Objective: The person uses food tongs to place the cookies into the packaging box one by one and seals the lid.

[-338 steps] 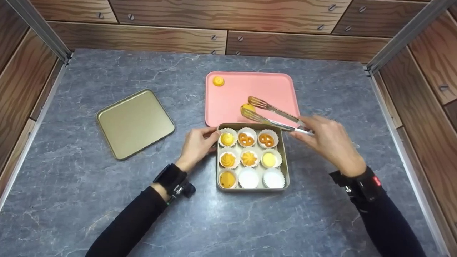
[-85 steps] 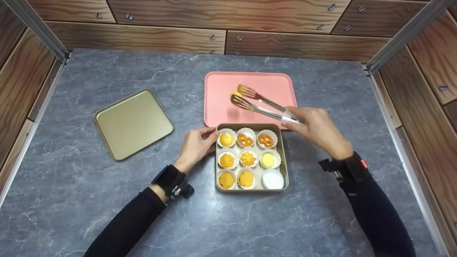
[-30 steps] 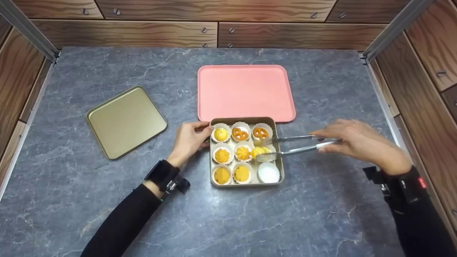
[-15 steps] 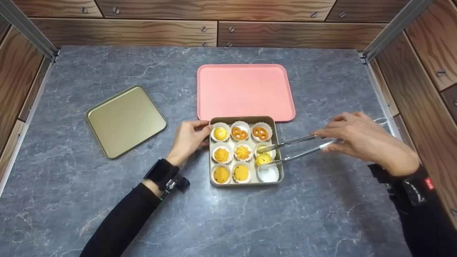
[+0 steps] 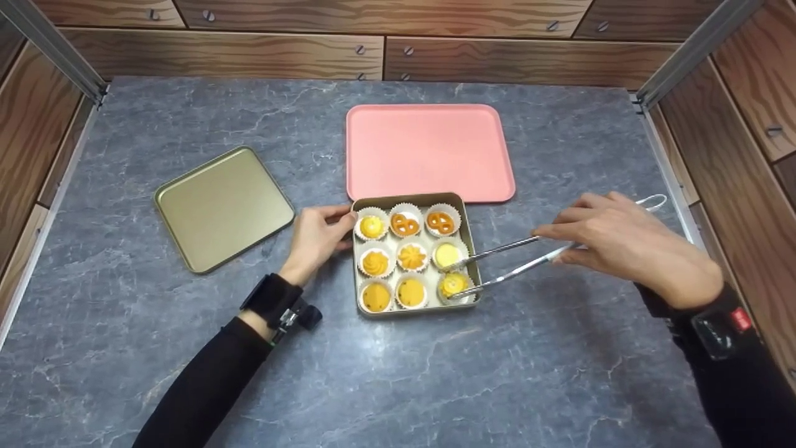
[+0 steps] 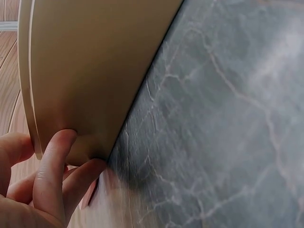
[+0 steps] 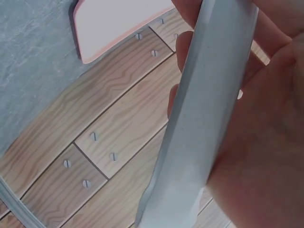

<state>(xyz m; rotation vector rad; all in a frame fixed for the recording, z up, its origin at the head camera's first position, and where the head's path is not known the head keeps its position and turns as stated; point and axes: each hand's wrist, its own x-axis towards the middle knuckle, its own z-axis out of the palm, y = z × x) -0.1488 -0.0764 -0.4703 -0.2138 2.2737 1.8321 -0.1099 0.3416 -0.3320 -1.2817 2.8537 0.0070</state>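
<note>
My right hand [image 5: 628,246] holds metal tongs [image 5: 525,267]. Their two tips reach into the near right corner of a gold square tin [image 5: 416,313], spread on either side of a round yellow cookie [image 5: 453,284] in a white paper cup. Whether the tips touch this cookie I cannot tell. In the right wrist view the tongs' pale handle [image 7: 199,114] lies across the palm. At the tin's far left corner, my left hand [image 5: 316,239] grips the wall with thumb and fingers. The tin carries three rows of paper cups, each with a cookie or pretzel [image 5: 440,223].
A pink tray [image 5: 429,152] lies behind the tin, touching or close to its far edge. To the left a gold lid [image 5: 225,208] rests on the grey marbled table [image 5: 298,379]. Wood-patterned panels [image 5: 249,56] stand around the back and sides.
The tongs carried the last yellow cookie from the pink tray into the tin's near right cup, and their tips have spread. The tin shifted slightly left and turned a little with my left hand.
</note>
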